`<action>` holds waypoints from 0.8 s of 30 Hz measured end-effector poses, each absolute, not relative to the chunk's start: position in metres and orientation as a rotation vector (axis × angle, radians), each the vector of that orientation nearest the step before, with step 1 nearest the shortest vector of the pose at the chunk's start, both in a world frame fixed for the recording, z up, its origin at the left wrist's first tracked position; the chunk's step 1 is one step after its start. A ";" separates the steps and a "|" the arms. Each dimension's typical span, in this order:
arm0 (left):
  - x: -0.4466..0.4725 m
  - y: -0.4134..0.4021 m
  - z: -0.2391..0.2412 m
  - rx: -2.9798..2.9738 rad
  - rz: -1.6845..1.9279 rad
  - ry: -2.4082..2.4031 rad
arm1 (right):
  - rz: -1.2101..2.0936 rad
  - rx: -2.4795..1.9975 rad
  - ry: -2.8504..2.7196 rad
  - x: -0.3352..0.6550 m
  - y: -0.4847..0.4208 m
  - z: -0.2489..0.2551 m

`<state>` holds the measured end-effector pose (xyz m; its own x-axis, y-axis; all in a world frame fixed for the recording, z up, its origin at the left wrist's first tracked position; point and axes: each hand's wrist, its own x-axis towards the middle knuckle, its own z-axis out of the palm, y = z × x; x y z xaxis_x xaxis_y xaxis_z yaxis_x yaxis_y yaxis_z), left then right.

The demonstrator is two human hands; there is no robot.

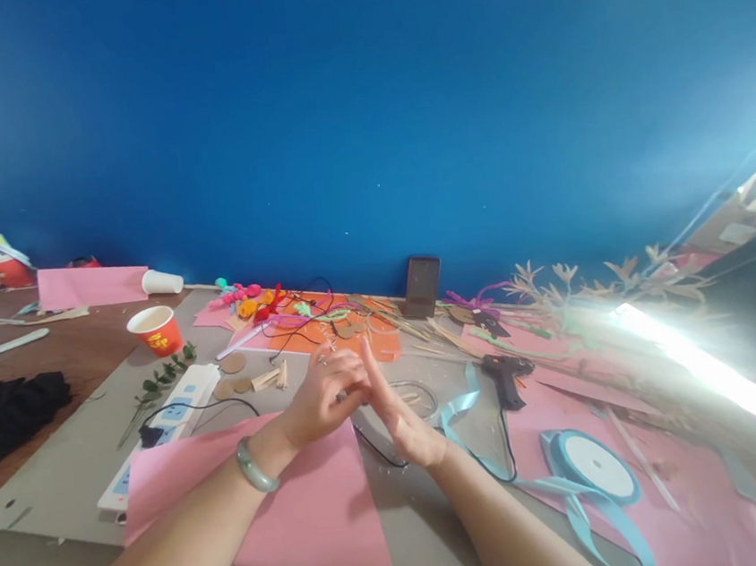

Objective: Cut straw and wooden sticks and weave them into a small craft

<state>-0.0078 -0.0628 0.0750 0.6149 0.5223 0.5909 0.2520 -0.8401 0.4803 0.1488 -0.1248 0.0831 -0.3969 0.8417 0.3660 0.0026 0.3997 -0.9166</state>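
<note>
My left hand (328, 394), with a ring and a pale green bangle (256, 467) on its wrist, has its fingers curled together against the fingers of my right hand. Whatever its fingertips may hold is hidden. My right hand (402, 420) is turned on edge, with its fingers stretched out and nothing visible in it. Both hands are above the desk, over the right edge of a pink paper sheet (309, 524). Behind them lie small wooden sticks (270, 377) and round brown discs (231, 363). A clear ring-shaped roll (422, 386) is partly hidden by my right hand.
A white power strip (187, 397) with a black cord lies left, near a red paper cup (157, 330). On the right are a glue gun (508, 377) and a blue ribbon spool (596, 465). A phone (422, 285) leans against the blue wall (334, 125).
</note>
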 end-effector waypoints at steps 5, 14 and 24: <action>-0.007 -0.065 0.076 2.325 1.032 0.510 | 0.987 -0.790 -1.841 0.149 -0.124 0.084; -0.017 -0.049 0.075 1.556 1.477 1.011 | 1.159 -0.722 -1.694 0.150 -0.125 0.080; -0.015 -0.042 0.065 2.026 1.297 0.853 | 1.084 -0.798 -1.549 0.157 -0.118 0.080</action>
<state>-0.0148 -0.0416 0.0646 0.3224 0.7684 0.5528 0.2033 -0.6266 0.7524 0.1567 -0.1178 0.0795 -0.2418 0.8977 0.3683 -0.0387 0.3703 -0.9281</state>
